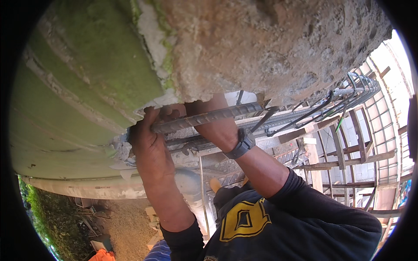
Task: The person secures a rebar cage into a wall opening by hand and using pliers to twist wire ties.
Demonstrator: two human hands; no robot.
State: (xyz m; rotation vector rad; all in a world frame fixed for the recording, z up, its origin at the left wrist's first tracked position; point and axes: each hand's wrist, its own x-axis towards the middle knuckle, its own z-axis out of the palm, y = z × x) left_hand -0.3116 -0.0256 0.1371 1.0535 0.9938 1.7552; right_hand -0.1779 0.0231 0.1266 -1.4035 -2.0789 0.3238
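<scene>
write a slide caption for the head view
Left hand and right hand grip a ribbed rebar under broken concrete.

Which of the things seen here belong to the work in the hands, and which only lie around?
In the work:
- left hand, gripping the ribbed steel bar
- right hand, behind the bar
- broken concrete edge above the bar

Only around:
- wooden formwork frames
- rebar cage
- wristwatch
- orange cloth
</scene>
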